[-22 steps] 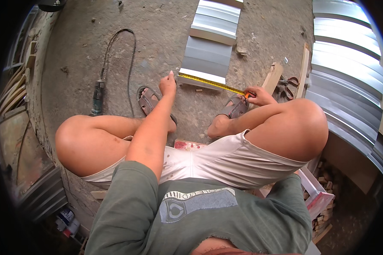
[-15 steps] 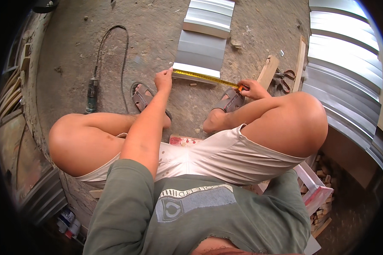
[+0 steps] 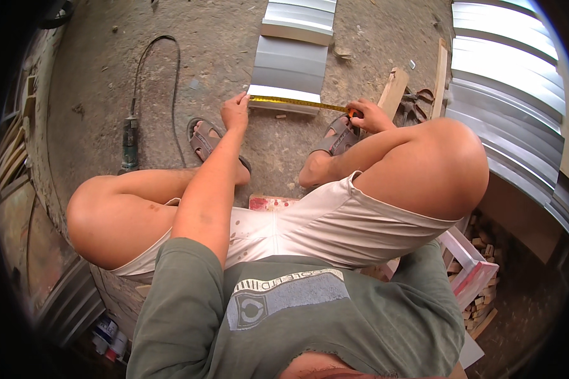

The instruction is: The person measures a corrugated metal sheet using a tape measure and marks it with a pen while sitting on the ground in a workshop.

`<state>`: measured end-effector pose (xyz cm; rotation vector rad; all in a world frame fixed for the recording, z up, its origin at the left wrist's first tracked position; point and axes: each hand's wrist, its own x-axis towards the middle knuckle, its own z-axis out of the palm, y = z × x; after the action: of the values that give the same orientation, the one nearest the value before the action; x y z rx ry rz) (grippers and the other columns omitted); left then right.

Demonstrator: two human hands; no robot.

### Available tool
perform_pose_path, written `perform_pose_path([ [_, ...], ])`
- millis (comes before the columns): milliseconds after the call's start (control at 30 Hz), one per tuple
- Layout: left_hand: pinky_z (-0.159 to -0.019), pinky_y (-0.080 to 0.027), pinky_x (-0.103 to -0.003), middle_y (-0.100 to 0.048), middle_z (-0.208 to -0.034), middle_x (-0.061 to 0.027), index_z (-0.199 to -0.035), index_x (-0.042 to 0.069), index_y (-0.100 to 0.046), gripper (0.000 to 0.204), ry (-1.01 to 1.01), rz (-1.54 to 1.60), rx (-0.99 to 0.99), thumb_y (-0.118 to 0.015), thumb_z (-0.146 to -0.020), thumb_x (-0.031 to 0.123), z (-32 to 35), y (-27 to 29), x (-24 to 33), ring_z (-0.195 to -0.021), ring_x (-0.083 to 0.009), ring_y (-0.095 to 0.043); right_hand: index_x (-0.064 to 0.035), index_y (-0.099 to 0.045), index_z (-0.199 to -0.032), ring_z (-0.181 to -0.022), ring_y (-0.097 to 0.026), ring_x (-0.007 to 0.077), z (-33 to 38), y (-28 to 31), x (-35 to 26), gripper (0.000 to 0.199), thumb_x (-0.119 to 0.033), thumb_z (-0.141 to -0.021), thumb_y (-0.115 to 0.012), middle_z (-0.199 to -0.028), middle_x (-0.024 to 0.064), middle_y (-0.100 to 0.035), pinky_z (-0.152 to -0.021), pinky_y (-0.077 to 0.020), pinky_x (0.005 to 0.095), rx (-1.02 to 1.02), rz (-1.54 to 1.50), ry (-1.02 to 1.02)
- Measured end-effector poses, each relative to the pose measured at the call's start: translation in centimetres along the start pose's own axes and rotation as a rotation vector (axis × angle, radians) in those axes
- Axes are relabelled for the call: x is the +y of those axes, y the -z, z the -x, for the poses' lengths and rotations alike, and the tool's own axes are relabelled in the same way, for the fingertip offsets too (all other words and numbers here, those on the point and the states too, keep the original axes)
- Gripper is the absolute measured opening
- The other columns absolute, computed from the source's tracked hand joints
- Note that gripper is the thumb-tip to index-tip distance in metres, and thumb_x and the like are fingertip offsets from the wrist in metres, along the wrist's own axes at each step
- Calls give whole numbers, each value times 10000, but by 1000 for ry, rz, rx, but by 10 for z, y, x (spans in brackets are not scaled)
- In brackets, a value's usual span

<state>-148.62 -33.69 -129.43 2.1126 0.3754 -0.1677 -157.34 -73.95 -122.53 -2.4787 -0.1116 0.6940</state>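
- We see our left hand (image 3: 235, 111) in the upper middle of the frame, fingertips pressed down on the free end of a yellow tape measure (image 3: 297, 102), pinning it at the left corner of a metal sheet (image 3: 289, 72)
- Our right hand (image 3: 370, 115), just right of centre near the top, is closed around the tape's case; the case is mostly hidden under the fingers, so we cannot tell how it is gripped
- The tape lies taut and straight across the near edge of the sheet, touching it from corner to corner
- We judge the measuring to be in mid-step: the tape is already stretched the full width, but we see no mark on the metal and no pencil in either hand, so marking or cutting looks not yet done
- The sheet is pale grey, smooth and slightly glossy, folded into shallow ribs that run away from us toward the top edge
- More ribbed sheets (image 3: 512, 95) are stacked at the upper right, shiny with long parallel ridges
- The floor (image 3: 234, 38) is rough, dusty concrete, speckled with chips
- A power tool (image 3: 129, 142) with a black cord lies at the left, well apart from our hands
- A raw wooden offcut (image 3: 392, 91) rests just beside our right hand
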Motion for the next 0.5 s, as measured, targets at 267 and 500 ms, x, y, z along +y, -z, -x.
perform_pose_path([
  [267,-729,-557,-321,-780,-973,-126,-1110,83,-783,266,-29,1,-89,-736,-887,221,0,6,12,-766,-183,-729,-117,-668,-1191,-1039,-612,370,0,-6,10,409,-210,-793,-648,-1062,163,-607,-919,-499,426,49,-40,-4],
  [500,-723,-578,-307,-775,-1004,-103,-1106,37,-782,286,23,165,-259,-764,-882,213,-12,12,-1,-775,-153,-706,-106,-663,-1220,-1043,-608,378,-3,-6,10,438,-206,-794,-645,-1055,176,-605,-926,-497,430,49,20,-5],
])
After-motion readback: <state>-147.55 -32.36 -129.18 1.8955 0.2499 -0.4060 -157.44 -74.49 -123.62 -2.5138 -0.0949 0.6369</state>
